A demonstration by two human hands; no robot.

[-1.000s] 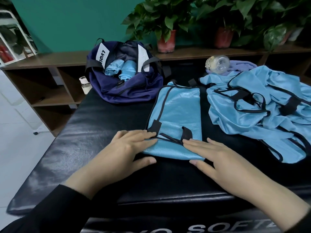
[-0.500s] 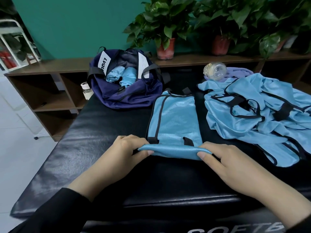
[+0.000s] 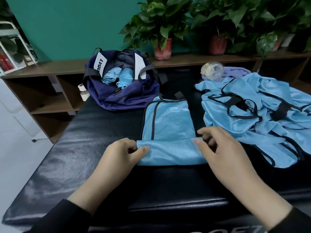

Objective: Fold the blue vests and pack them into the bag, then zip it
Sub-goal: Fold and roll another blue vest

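Observation:
A folded blue vest (image 3: pixel 168 125) lies lengthwise on the black padded table (image 3: pixel 94 148), its near end turned over into a flat roll. My left hand (image 3: pixel 122 155) pinches the roll's left end between thumb and curled fingers. My right hand (image 3: pixel 217 147) pinches the right end the same way. A dark blue bag (image 3: pixel 124 96) stands open at the far left of the table with two rolled blue vests (image 3: pixel 117 76) inside it. A loose heap of unfolded blue vests (image 3: pixel 262 115) with black trim covers the table's right side.
A clear plastic bottle (image 3: pixel 212 70) lies on a purple cloth (image 3: pixel 239 72) behind the heap. A small white-capped jar (image 3: pixel 83 91) stands beside the bag. A wooden shelf (image 3: pixel 50 71) with potted plants (image 3: pixel 161 26) runs along the green wall.
Both hands went from lying flat on the vest's near edge to pinching it, then turned that end over away from me into a wider roll.

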